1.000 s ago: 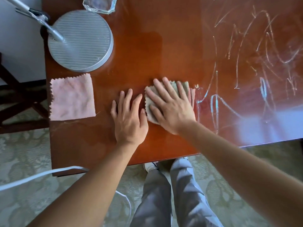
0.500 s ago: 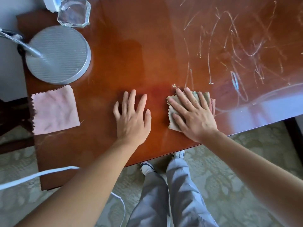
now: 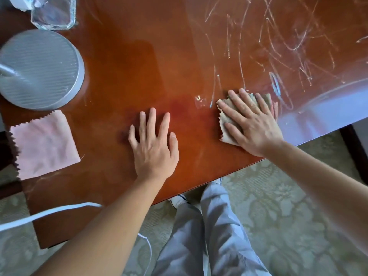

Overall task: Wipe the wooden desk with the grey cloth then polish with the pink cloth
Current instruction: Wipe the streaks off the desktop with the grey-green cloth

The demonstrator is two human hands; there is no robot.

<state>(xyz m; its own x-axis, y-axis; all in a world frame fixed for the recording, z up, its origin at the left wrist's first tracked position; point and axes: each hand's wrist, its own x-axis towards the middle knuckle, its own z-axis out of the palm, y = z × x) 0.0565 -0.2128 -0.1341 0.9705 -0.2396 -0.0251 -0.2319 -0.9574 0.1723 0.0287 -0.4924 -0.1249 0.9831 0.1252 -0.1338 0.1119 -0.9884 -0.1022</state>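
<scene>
The wooden surface (image 3: 179,62) carries chalky scribbles right of the lamp base (image 3: 39,69). Farther right, the right hand (image 3: 253,126) presses flat, fingers (image 3: 237,102) spread, on the grey cloth (image 3: 226,118). The left hand (image 3: 153,148) lies flat between, fingers apart, holding nothing. The pink cloth (image 3: 44,144) sits just below the base.

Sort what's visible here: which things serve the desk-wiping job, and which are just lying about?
Job: grey cloth pressed flat under the right hand; pink cloth lying untouched; wooden desk; left hand flat on it.
Lying about: round lamp base, glass dish, white cable.
</scene>
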